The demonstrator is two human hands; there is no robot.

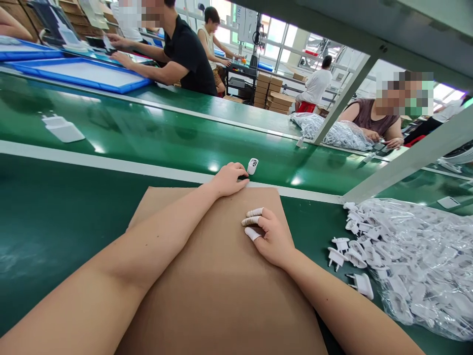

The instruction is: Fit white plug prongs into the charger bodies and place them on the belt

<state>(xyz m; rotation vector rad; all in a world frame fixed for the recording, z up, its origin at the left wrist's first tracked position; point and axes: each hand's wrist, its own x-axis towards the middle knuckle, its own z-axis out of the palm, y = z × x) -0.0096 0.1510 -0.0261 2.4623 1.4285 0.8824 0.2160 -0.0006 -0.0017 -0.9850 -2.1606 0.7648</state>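
Note:
My left hand reaches over the far edge of a brown cardboard sheet. Its fingers are apart and nothing shows in them. Just beyond its fingertips, on the green belt, stands a small white charger housing with an open end showing dark inside; whether a finger touches it I cannot tell. Lower and to the right, my right hand hovers over or rests on the cardboard, with white covers on several fingertips, some of them stained. Its fingers are spread around bare space.
A plastic bag of white plug pieces lies at right, with loose plug pieces beside it. A white charger is on the belt at left. Blue-rimmed trays and co-workers are across the line. A metal post slants at right.

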